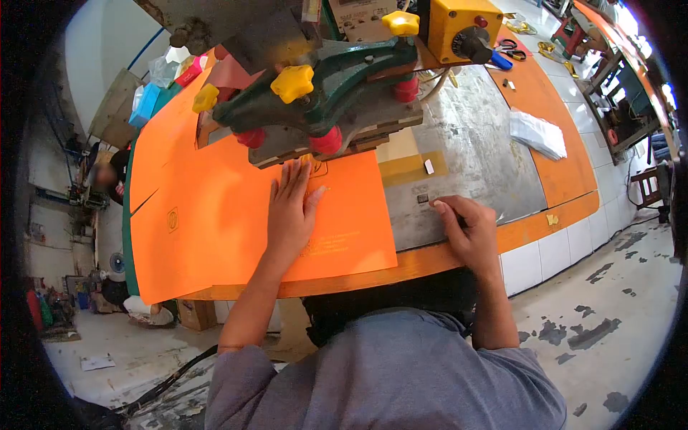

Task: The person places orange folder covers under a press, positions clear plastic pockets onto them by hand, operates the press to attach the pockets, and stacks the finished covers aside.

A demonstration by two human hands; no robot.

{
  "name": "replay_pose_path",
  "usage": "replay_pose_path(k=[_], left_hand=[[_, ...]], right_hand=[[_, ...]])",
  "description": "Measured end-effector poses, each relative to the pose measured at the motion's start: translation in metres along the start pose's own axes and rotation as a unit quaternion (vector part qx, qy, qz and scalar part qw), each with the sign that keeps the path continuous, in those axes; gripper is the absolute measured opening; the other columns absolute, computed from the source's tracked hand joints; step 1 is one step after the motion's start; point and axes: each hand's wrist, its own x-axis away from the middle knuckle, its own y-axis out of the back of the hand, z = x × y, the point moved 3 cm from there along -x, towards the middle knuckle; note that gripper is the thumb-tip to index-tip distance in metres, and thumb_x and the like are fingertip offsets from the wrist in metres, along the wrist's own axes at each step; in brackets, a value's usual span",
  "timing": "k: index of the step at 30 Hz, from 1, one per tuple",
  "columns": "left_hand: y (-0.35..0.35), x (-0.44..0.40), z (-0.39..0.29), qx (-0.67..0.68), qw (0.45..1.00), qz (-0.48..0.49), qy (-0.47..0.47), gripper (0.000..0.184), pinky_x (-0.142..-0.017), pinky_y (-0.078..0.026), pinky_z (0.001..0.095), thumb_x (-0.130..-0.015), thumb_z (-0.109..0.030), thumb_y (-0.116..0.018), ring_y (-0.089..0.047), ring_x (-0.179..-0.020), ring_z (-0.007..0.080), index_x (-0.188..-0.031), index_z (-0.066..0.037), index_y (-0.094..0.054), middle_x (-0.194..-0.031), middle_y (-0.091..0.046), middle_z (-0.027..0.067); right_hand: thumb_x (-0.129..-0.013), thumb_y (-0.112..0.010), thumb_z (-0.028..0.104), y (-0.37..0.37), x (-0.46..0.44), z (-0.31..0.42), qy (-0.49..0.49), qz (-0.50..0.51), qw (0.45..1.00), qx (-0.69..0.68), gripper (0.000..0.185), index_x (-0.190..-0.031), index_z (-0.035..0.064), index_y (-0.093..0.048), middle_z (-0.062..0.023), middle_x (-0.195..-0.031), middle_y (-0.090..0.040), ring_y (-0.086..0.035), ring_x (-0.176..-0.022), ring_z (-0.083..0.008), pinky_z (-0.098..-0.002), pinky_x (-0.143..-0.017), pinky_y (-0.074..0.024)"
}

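A workshop, shown by the green press (326,106), yellow control box (446,27) and metal worktop (491,147).

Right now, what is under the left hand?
Under the left hand lies the orange sheet; faint printed lines show on it to the hand's right. Any marking directly beneath the hand is covered.

The orange-edged worktop (577,172) here carries a metal plate (487,143), big orange sheet (215,229), white packet (537,135) and scissors (510,49).
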Motion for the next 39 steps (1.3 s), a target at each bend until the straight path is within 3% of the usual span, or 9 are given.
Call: replay_pose_path(k=[6, 7, 9, 14, 19, 25, 30, 34, 39], left_hand=[[0.041, -0.004, 0.011, 0.229, 0.971, 0.013, 0.073, 0.058, -0.13, -0.031, 0.0475, -0.115, -0.033, -0.055, -0.04, -0.159, 0.0367, -0.165, -0.005, -0.042, -0.166, -0.049, 0.0224], [0.056, -0.002, 0.015, 0.231, 0.97, 0.016, 0.071, 0.058, -0.13, -0.031, 0.0475, -0.115, -0.033, -0.055, -0.04, -0.159, 0.0367, -0.165, -0.005, -0.042, -0.166, -0.049, 0.0224], [0.075, 0.009, 0.028, 0.212, 0.964, 0.127, 0.099, 0.06, -0.129, -0.034, 0.0445, -0.113, -0.03, -0.059, -0.044, -0.157, 0.0361, -0.165, -0.006, -0.042, -0.164, -0.053, 0.0208], [0.073, 0.036, 0.058, 0.067, 0.991, 0.112, 0.039, 0.065, -0.133, -0.026, 0.0482, -0.109, -0.031, -0.064, -0.035, -0.162, 0.0337, -0.166, -0.009, -0.043, -0.171, -0.045, 0.0153], [0.061, 0.027, 0.06, 0.038, 0.994, 0.098, 0.011, 0.065, -0.135, -0.019, 0.0521, -0.11, -0.037, -0.061, -0.026, -0.166, 0.032, -0.167, -0.011, -0.043, -0.176, -0.036, 0.0123], [0.04, -0.011, 0.07, 0.014, 0.997, 0.067, -0.03, 0.062, -0.133, -0.023, 0.0535, -0.112, -0.042, -0.057, -0.034, -0.162, 0.0362, -0.163, -0.007, -0.048, -0.169, -0.046, 0.0196], [0.034, -0.028, 0.069, 0.049, 0.998, 0.017, -0.048, 0.054, -0.129, -0.029, 0.0542, -0.112, -0.04, -0.058, -0.053, -0.144, 0.0411, -0.146, 0.002, -0.062, -0.148, -0.064, 0.0229], [0.036, -0.035, 0.063, 0.04, 0.998, 0.015, -0.045, 0.051, -0.125, -0.033, 0.0529, -0.111, -0.037, -0.059, -0.056, -0.139, 0.0417, -0.143, 0.002, -0.063, -0.143, -0.066, 0.0224], [0.039, -0.045, 0.053, 0.076, 0.997, 0.01, -0.03, 0.043, -0.117, -0.041, 0.0503, -0.11, -0.037, -0.062, -0.059, -0.132, 0.0412, -0.14, -0.006, -0.066, -0.14, -0.067, 0.0198]], right_hand=[[-0.102, -0.073, 0.017, 0.002, 0.0, 0.0, 0.03, 0.0, 0.999, 0.01, 0.017, -0.102, 0.0017, -0.079, -0.0165, -0.077, -0.071, -0.068, -0.068, -0.0331, -0.0418, -0.066, -0.0525], [-0.102, -0.073, 0.017, 0.002, 0.0, -0.001, 0.027, -0.001, 1.0, 0.011, 0.017, -0.102, 0.0017, -0.079, -0.0165, -0.077, -0.071, -0.068, -0.068, -0.0331, -0.0418, -0.066, -0.0525], [-0.102, -0.073, 0.017, 0.001, 0.0, -0.003, 0.031, 0.003, 0.999, 0.013, 0.016, -0.102, 0.0025, -0.079, -0.0167, -0.077, -0.07, -0.068, -0.068, -0.0332, -0.0427, -0.066, -0.0524], [-0.101, -0.073, 0.018, 0.001, -0.004, -0.001, 0.051, 0.006, 0.998, 0.02, 0.016, -0.101, 0.003, -0.079, -0.0175, -0.077, -0.069, -0.068, -0.068, -0.0337, -0.0431, -0.065, -0.0522], [-0.102, -0.073, 0.018, -0.004, -0.005, -0.003, 0.034, 0.02, 0.999, 0.024, 0.016, -0.102, 0.003, -0.079, -0.0178, -0.077, -0.069, -0.068, -0.067, -0.0341, -0.0424, -0.065, -0.0522], [-0.102, -0.073, 0.019, 0.002, -0.002, 0.0, 0.0, 0.014, 1.0, 0.02, 0.018, -0.102, 0.0017, -0.078, -0.0186, -0.08, -0.071, -0.069, -0.069, -0.0341, -0.042, -0.065, -0.053], [-0.103, -0.072, 0.019, 0.001, 0.0, -0.003, 0.035, 0.01, 0.999, 0.016, 0.019, -0.103, 0.0015, -0.078, -0.0176, -0.083, -0.073, -0.07, -0.071, -0.0347, -0.0426, -0.067, -0.0538], [-0.103, -0.072, 0.02, 0.0, 0.0, -0.001, 0.037, 0.013, 0.999, 0.02, 0.019, -0.103, 0.0016, -0.078, -0.0179, -0.083, -0.073, -0.07, -0.071, -0.0351, -0.0433, -0.067, -0.054], [-0.103, -0.071, 0.019, -0.002, -0.001, -0.002, 0.029, 0.005, 0.999, 0.024, 0.019, -0.104, 0.0015, -0.078, -0.0195, -0.082, -0.073, -0.071, -0.072, -0.0356, -0.0435, -0.069, -0.0548]])
